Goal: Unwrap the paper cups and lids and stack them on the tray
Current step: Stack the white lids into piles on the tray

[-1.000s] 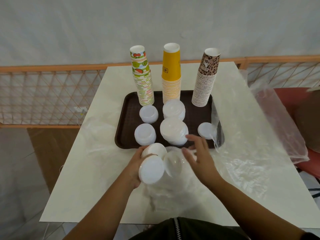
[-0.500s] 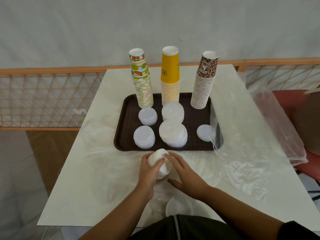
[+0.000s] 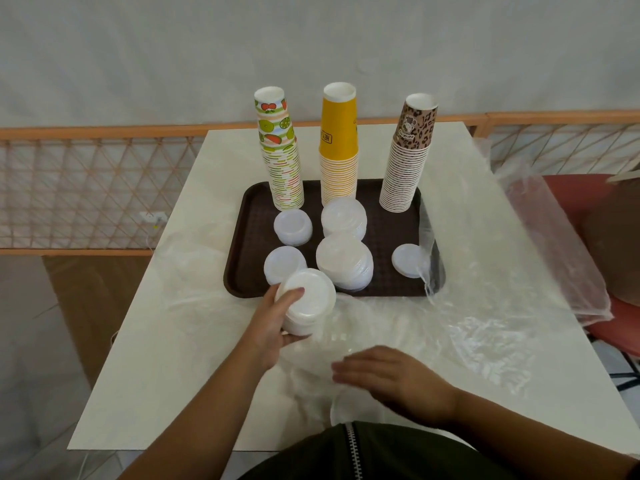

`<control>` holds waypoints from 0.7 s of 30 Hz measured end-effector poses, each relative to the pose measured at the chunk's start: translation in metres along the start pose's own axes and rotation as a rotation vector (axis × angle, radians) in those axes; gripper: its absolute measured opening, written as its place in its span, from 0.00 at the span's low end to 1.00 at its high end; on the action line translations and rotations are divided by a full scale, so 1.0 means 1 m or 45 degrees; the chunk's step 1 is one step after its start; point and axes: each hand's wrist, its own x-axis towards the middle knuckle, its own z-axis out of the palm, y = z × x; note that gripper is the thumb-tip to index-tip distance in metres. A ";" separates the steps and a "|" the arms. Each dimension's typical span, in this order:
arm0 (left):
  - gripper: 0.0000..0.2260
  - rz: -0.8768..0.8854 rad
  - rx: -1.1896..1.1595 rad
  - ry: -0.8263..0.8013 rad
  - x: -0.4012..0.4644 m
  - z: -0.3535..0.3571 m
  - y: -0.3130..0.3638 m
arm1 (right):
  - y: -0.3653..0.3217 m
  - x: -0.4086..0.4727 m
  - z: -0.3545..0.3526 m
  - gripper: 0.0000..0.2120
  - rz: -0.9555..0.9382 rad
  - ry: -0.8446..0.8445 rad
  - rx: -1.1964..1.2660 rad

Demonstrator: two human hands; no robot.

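My left hand (image 3: 273,323) gripped a stack of white lids (image 3: 308,303), fingers curled round its side, just off the brown tray (image 3: 249,237) at its 7 o'clock corner. My right hand (image 3: 391,379) rested flat, fingers relaxed, on the clear wrap (image 3: 467,337) at the table's (image 3: 166,358) 6 o'clock edge. Three cup stacks stood at the tray's 12 o'clock side.

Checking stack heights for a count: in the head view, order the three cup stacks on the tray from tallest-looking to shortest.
1. yellow cup stack
2. fruit-print cup stack, about as tall; the wide-angle view makes the order unsure
3. leopard-print cup stack, slightly shorter
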 end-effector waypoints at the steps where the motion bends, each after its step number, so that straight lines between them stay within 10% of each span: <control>1: 0.15 0.014 0.031 -0.008 0.000 -0.002 0.001 | 0.002 -0.007 0.006 0.17 -0.073 -0.121 -0.073; 12: 0.18 -0.064 0.110 -0.080 -0.007 0.001 -0.007 | -0.007 -0.022 0.022 0.32 0.095 -0.727 0.052; 21: 0.13 -0.069 0.155 -0.105 -0.010 0.004 -0.007 | -0.010 -0.035 0.033 0.25 0.018 -0.435 -0.330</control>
